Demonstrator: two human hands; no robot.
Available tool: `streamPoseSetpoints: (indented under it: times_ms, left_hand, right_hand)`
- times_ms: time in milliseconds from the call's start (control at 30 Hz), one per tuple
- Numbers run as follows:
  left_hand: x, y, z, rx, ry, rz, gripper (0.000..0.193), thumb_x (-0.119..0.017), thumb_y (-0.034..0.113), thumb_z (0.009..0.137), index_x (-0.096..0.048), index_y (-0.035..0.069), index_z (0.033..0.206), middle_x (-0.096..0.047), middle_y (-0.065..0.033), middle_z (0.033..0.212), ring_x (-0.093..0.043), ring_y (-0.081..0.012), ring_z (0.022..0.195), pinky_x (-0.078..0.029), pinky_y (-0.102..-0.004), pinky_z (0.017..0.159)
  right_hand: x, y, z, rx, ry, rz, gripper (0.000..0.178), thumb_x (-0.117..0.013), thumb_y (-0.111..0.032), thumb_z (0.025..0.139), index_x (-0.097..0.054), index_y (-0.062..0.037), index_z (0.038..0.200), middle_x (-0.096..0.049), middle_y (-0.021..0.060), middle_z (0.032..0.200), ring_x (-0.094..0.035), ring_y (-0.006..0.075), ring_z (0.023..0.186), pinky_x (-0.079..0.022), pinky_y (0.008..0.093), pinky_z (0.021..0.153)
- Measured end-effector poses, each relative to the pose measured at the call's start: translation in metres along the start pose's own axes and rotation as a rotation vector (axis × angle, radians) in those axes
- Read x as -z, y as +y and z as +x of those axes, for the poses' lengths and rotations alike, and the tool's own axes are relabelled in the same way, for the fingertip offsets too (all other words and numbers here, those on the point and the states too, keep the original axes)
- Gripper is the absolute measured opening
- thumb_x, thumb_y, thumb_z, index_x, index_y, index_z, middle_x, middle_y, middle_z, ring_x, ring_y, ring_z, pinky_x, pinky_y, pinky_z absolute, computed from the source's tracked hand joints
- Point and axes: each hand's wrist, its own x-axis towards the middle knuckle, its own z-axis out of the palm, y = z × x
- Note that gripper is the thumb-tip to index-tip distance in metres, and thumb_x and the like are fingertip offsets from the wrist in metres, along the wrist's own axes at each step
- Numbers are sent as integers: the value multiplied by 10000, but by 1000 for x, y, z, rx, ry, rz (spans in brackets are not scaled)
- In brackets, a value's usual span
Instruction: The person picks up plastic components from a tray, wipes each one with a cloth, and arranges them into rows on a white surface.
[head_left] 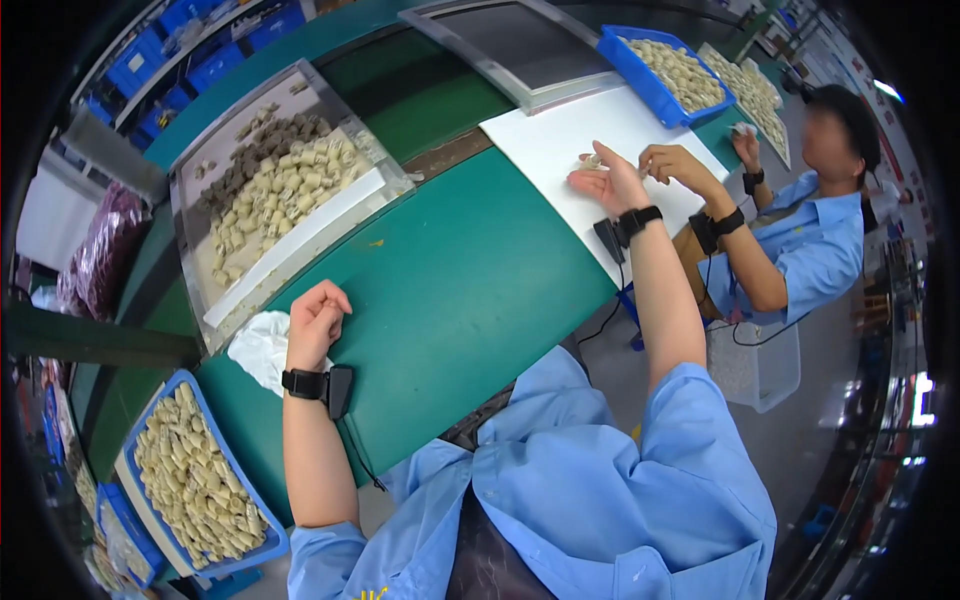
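Observation:
My left hand [318, 312] rests on the green table [440, 290] with its fingers curled in, beside a crumpled white cloth or bag [262, 350]; nothing shows in it. Out to the right, over a white sheet [550, 150], my right hand [618, 185] is turned palm up and holds a small cream part [592, 162] at its fingers and thumb. Its exact kind is too small to tell. A co-worker's hand [682, 168] is close beside my right hand, fingers bent.
A framed tray [285, 300] holds cream and grey-brown parts. Blue bins of cream parts stand at lower left [270, 540] and upper right [640, 95]. A mesh-covered frame [500, 45] lies at the back. The co-worker [800, 235] sits at right, above a clear tub [775, 370].

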Motion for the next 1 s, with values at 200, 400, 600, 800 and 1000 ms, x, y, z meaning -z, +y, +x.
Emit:
streamPoseSetpoints:
  times_ms: [200,400,600,800,1000]
  left_hand:
    - [-1,2,0,16,-24,55,125,-513,68,872,-591,71,775,-458,79,613,-365,-8,503,-250,-184,457]
    - [4,-1,-1,15,-18,46,120,-501,47,846,-595,68,773,-458,86,610,-349,-10,500,-238,-190,456]
    - [7,-3,0,3,-25,61,133,-481,24,815,-598,64,766,-447,86,592,-332,-9,495,-228,-197,453]
    - [9,-5,1,2,-22,51,137,-477,27,818,-598,62,764,-440,86,586,-323,-8,497,-221,-201,453]
    - [9,-7,1,-30,-29,49,137,-474,28,814,-598,58,766,-433,87,587,-315,-6,503,-213,-202,453]
  right_hand:
    - [-98,44,-76,-177,-454,-128,496,-441,-414,1006,-535,44,1171,-699,175,858,-711,223,762,-594,306,673]
    - [-131,68,-81,-192,-432,-398,536,-451,-457,993,-547,42,1159,-700,179,855,-711,225,728,-592,292,638]
    - [-139,68,-80,-188,-397,-535,548,-457,-469,986,-538,39,1174,-699,194,852,-713,242,714,-596,298,622]
    - [-138,67,-76,-265,-408,-457,528,-448,-457,992,-523,30,1184,-693,221,860,-716,263,737,-606,321,646]
    - [-137,68,-76,-287,-395,-409,507,-451,-454,991,-528,18,1158,-691,232,867,-718,271,774,-610,337,683]
